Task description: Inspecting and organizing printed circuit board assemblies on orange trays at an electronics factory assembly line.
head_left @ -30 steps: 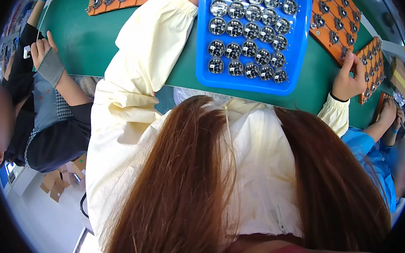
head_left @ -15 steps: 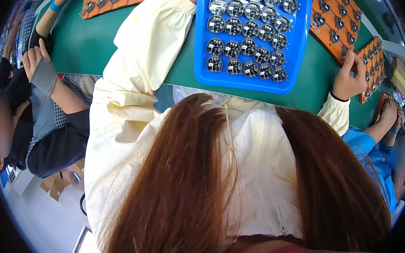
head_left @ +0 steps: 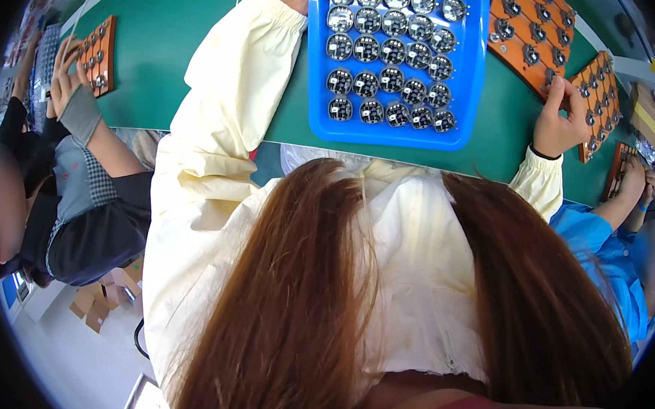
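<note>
Several metal-studded orange boards [head_left: 524, 22]

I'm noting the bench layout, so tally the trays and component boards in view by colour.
Blue rectangular plastic tray: 1
Bright orange rectangular boards: 3
Darker orange-brown board, partly hidden by a co-worker's hand: 1
Total: 5

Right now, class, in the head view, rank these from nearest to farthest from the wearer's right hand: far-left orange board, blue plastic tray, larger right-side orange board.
1. Larger right-side orange board: at the right hand's fingertips.
2. Blue plastic tray: centre, left of that hand.
3. Far-left orange board: past the cream left sleeve.
</note>
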`<state>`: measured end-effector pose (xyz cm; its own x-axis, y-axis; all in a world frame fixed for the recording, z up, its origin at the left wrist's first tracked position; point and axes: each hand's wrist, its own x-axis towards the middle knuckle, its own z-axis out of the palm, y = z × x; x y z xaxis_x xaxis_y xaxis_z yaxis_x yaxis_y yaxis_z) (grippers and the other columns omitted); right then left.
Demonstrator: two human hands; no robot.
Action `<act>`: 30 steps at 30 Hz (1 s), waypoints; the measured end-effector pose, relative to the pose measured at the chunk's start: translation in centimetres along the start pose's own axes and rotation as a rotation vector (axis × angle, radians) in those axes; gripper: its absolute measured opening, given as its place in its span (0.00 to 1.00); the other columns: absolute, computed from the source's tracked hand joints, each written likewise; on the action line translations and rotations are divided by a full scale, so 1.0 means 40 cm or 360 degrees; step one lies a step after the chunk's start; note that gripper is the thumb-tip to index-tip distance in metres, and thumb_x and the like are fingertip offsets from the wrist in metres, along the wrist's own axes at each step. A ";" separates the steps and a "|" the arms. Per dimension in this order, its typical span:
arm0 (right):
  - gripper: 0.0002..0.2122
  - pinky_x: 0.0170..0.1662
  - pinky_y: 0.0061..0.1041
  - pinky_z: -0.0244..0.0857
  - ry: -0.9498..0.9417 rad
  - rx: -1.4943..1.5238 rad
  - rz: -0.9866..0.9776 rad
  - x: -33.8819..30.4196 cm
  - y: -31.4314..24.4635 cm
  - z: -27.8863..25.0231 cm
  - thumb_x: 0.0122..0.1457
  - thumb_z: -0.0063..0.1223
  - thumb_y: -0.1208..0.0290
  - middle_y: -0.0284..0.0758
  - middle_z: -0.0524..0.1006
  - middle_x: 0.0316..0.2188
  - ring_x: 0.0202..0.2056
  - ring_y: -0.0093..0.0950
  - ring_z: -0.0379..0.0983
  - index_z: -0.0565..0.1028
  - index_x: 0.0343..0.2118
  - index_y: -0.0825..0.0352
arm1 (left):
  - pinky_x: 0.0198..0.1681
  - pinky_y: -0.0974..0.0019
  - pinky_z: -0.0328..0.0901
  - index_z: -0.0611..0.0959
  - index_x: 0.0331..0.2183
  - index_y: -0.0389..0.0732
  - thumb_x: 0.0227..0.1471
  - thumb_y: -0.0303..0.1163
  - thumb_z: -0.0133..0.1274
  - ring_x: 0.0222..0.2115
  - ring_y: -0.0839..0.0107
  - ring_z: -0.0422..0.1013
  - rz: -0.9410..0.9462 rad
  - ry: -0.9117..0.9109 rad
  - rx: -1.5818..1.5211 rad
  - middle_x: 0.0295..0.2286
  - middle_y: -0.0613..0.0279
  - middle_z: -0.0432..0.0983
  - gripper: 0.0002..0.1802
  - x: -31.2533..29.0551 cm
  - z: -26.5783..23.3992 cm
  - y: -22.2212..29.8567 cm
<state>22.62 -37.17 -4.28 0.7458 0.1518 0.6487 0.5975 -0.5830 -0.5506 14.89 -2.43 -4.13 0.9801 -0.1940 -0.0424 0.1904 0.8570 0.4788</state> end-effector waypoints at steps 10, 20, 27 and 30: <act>0.04 0.21 0.20 0.62 0.0085 0.0018 -0.0113 0.001 0.095 -0.047 0.51 0.55 0.75 0.36 0.75 0.20 0.17 0.24 0.68 0.75 0.25 0.70 | 0.38 0.63 0.69 0.77 0.36 0.32 0.52 0.39 0.50 0.30 0.67 0.74 0.0350 0.0672 0.1003 0.30 0.53 0.77 0.18 -0.032 -0.043 0.130; 0.03 0.23 0.21 0.63 0.0017 0.0081 -0.0151 0.003 0.090 -0.079 0.51 0.53 0.77 0.37 0.74 0.21 0.19 0.28 0.70 0.74 0.26 0.71 | 0.30 0.72 0.65 0.80 0.28 0.37 0.50 0.46 0.51 0.21 0.78 0.69 -0.0566 0.0765 0.2178 0.22 0.66 0.75 0.20 0.002 -0.061 0.450; 0.03 0.23 0.21 0.64 -0.0055 0.0078 -0.0143 0.001 0.084 -0.067 0.51 0.53 0.77 0.38 0.74 0.22 0.20 0.29 0.70 0.74 0.26 0.72 | 0.17 0.65 0.49 0.68 0.10 0.32 0.47 0.47 0.53 0.12 0.79 0.52 -0.0240 0.0573 0.3478 0.08 0.65 0.55 0.30 0.111 -0.063 0.375; 0.03 0.23 0.22 0.64 -0.0086 0.0086 -0.0144 0.000 0.079 -0.088 0.51 0.53 0.78 0.38 0.73 0.22 0.21 0.29 0.70 0.74 0.26 0.72 | 0.18 0.64 0.51 0.69 0.11 0.31 0.45 0.41 0.55 0.12 0.75 0.54 -0.0263 0.0356 0.3573 0.08 0.61 0.56 0.25 0.112 0.000 0.319</act>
<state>23.47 -41.83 -4.20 0.7022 0.2454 0.6684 0.6768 -0.5216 -0.5195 21.71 7.61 1.79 0.9867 -0.0068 -0.1622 0.0517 -0.9340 0.3534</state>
